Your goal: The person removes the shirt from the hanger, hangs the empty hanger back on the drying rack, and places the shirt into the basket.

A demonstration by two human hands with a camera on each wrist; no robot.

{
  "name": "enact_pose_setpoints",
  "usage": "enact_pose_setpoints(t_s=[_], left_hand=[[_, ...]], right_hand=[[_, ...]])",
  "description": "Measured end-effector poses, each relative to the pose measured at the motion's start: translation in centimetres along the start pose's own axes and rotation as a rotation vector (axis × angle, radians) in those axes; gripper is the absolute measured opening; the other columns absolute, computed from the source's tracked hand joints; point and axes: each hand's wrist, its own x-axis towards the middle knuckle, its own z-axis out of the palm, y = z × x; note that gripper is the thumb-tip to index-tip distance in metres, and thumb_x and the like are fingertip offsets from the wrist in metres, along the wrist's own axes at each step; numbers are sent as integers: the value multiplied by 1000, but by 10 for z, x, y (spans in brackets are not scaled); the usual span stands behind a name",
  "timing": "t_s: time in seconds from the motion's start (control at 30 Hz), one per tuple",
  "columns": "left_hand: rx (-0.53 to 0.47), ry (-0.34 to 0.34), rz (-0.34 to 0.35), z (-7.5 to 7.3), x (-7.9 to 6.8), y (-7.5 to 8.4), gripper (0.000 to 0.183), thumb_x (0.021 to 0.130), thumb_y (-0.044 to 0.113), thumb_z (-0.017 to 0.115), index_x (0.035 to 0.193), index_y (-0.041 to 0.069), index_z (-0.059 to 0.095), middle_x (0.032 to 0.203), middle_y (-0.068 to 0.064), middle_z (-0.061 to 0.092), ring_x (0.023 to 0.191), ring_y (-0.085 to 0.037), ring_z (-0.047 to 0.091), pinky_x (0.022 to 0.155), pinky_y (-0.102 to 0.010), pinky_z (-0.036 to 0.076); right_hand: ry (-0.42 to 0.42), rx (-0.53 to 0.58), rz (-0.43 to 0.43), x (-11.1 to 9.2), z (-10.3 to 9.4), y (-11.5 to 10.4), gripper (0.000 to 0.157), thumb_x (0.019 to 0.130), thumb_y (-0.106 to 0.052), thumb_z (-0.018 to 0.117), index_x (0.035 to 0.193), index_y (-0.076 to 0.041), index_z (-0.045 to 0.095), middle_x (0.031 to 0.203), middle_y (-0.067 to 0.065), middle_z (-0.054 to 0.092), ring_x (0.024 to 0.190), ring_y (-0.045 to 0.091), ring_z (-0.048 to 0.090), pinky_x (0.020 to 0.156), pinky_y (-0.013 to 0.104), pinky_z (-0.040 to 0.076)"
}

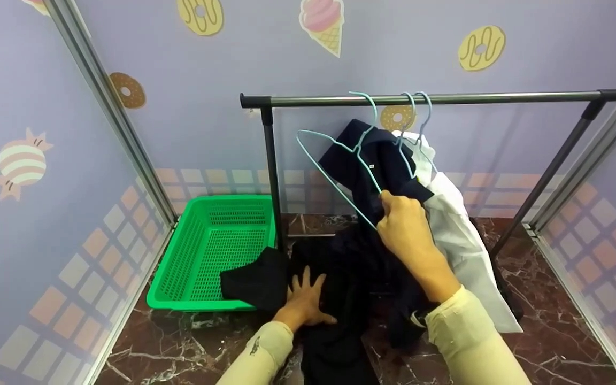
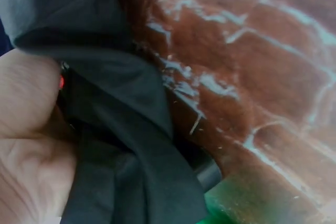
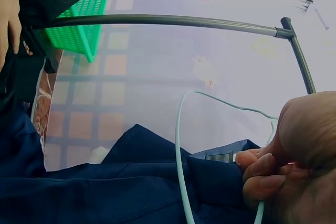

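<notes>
Right hand (image 1: pixel 404 219): fingers curled, clamped on the wire of a pale blue-green hanger (image 1: pixel 360 145), which rises up and to the left of this hand. Its hook overlaps the rail of the clothes rack (image 1: pixel 500 98) above; whether it bears on the rail I cannot tell.

Left hand (image 1: pixel 305 299): fingers spread well apart, laid flat on the black clothing (image 1: pixel 335 342) beneath it; that clothing lies heaped around this hand and runs toward the person. In the left wrist view, the palm is against its folds.

Navy garment (image 1: pixel 383 140), one: directly behind the right hand and hanger, collar uppermost, dark cloth falling below.

Further hangers (image 1: pixel 425 115), two, of similar colour: hooked on the rail, above and slightly right of the right hand.

White garment (image 1: pixel 452 240), one: just right of the right hand, hanging beside the navy one.

Green basket (image 1: pixel 195 306), one, perforated: left of the left hand, on the floor. A black cloth piece (image 1: pixel 254 280) covers its near right corner, just beside the left hand.

Floor (image 1: pixel 559 342): dark red-brown, marbled, pale veins, below both hands.
</notes>
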Motion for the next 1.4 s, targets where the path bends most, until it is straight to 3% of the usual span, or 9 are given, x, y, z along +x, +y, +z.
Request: enact_pose_setpoints(t_s=[0.23, 0.37, 0.53, 0.63, 0.73, 0.9, 1.03, 1.2, 1.4], left_hand=[[32, 1, -46, -1, 8, 2, 96, 81, 41, 95, 160, 16, 45, 171, -23, 30, 151, -58, 34, 122, -71, 35], [-3, 20, -56, -5, 8, 4, 87, 82, 34, 95, 154, 17, 51, 168, -22, 34, 148, -56, 37, 119, -70, 38], [-12, 94, -28, -3, 8, 4, 66, 85, 25, 92, 143, 16, 62, 157, -20, 46, 138, -51, 46, 114, -72, 41], [-5, 129, 12, -1, 7, 3, 50, 88, 17, 89, 134, 15, 69, 145, -17, 55, 129, -47, 52, 110, -71, 43], [0, 152, 44, -3, 5, 2, 40, 89, 9, 84, 127, 15, 73, 138, -15, 60, 123, -45, 58, 109, -70, 45], [7, 172, 80, -20, 0, 1, 46, 88, 1, 76, 132, 15, 72, 140, -13, 62, 124, -42, 64, 110, -68, 49], [-5, 231, 118, -36, -7, 3, 50, 84, -5, 72, 129, 16, 71, 140, -11, 63, 116, -42, 70, 97, -61, 59], [-46, 332, 183, -56, -18, 4, 49, 81, -6, 70, 124, 16, 69, 137, -9, 66, 104, -40, 74, 85, -55, 61], [-80, 460, 225, -72, -28, 3, 47, 81, -6, 72, 124, 15, 69, 136, -7, 68, 107, -38, 75, 86, -52, 62]], right_hand=[[-38, -11, 11, 1, 0, 2, 24, 87, 8, 50, 69, -7, 45, 60, 7, 40, 64, 37, 57, 69, 67, 57], [-35, -11, 13, 1, 0, 2, 17, 85, 8, 49, 76, -4, 57, 62, 12, 50, 67, 42, 62, 70, 68, 57], [-24, -6, 18, -1, 0, 1, 17, 95, 3, 51, 92, -1, 67, 81, 26, 72, 80, 56, 73, 73, 70, 57], [-9, -12, 17, -2, -1, 1, 17, 98, 1, 53, 99, 2, 70, 87, 29, 75, 85, 60, 73, 73, 71, 57], [5, -15, 14, -2, -1, 1, 15, 98, 1, 53, 96, 1, 68, 84, 29, 72, 83, 60, 72, 73, 72, 56], [23, 3, 4, -4, -4, 2, 13, 97, 2, 55, 96, 1, 67, 81, 26, 70, 82, 57, 72, 74, 70, 56], [31, 10, -3, -6, -9, 1, 13, 98, 1, 57, 100, 0, 70, 82, 21, 73, 81, 52, 72, 76, 69, 55], [36, 5, -19, -9, -14, -3, 26, 101, -4, 60, 124, 0, 73, 93, 25, 75, 90, 54, 73, 81, 69, 55], [29, -16, -21, -13, -21, -10, 45, 103, -12, 66, 145, 3, 61, 101, 26, 72, 94, 50, 71, 88, 64, 55]])
